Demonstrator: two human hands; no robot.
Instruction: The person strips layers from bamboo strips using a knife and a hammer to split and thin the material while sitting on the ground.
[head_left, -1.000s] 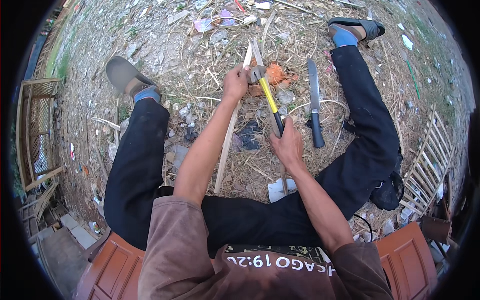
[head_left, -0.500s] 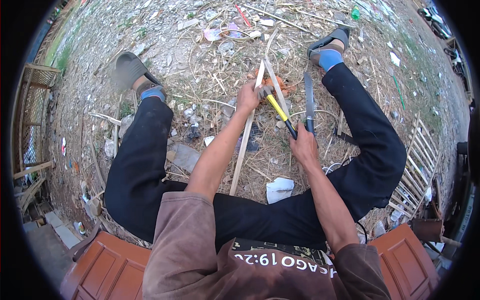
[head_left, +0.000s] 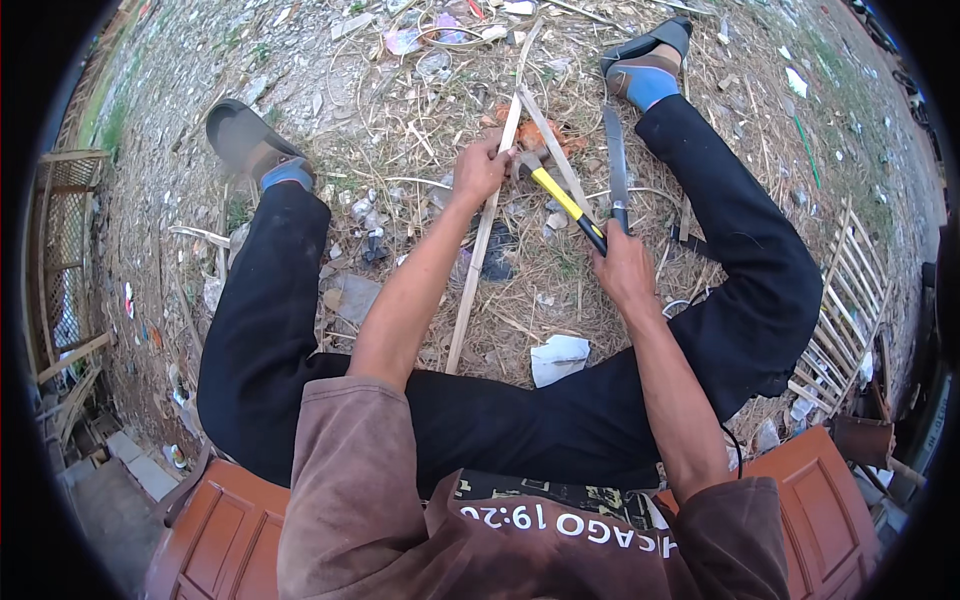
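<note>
My left hand (head_left: 480, 172) is closed around a long thin wooden strip (head_left: 472, 285), which slants from near my lap to the ground ahead. A hammer (head_left: 558, 190) with a yellow and black handle is in my right hand (head_left: 627, 268), gripped near the handle's end. Its head lies beside the strip, close to my left fingertips. Just right of the hammer is a machete (head_left: 616, 160), blade pointing away from me; its dark handle reaches my right knuckles. Between strip and machete, a second wooden strip (head_left: 556, 148) leans toward the first, and their upper parts meet or overlap.
Orange material (head_left: 545, 133) lies behind the strips. A white broken piece (head_left: 560, 360) rests before my lap. My legs spread on both sides over ground littered with straw, stones and scraps. A slatted wooden rack (head_left: 845, 305) is at right, a lattice frame (head_left: 70, 260) at left.
The whole view has shifted slightly, so the ground and my legs sit higher in it. Both hands keep their holds, and the hammer head stays beside the strip.
</note>
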